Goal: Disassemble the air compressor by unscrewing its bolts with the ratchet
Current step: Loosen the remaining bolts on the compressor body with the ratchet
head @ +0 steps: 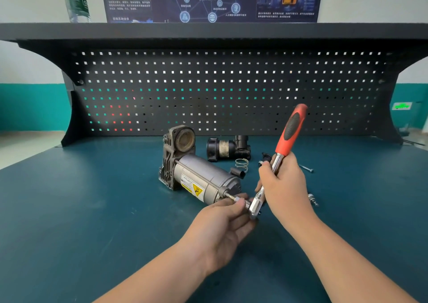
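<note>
Air compressor [199,175] lay just beyond both hands; left hand [222,224] pinched the socket [242,202], right hand [284,187] gripped the ratchet [281,154]

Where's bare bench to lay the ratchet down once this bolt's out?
Bare mat lies left of the air compressor, toward the bench's left edge, and along the near edge beside both forearms. Behind and right it is crowded: black part, spring, loose bolt and a small fitting.
</note>
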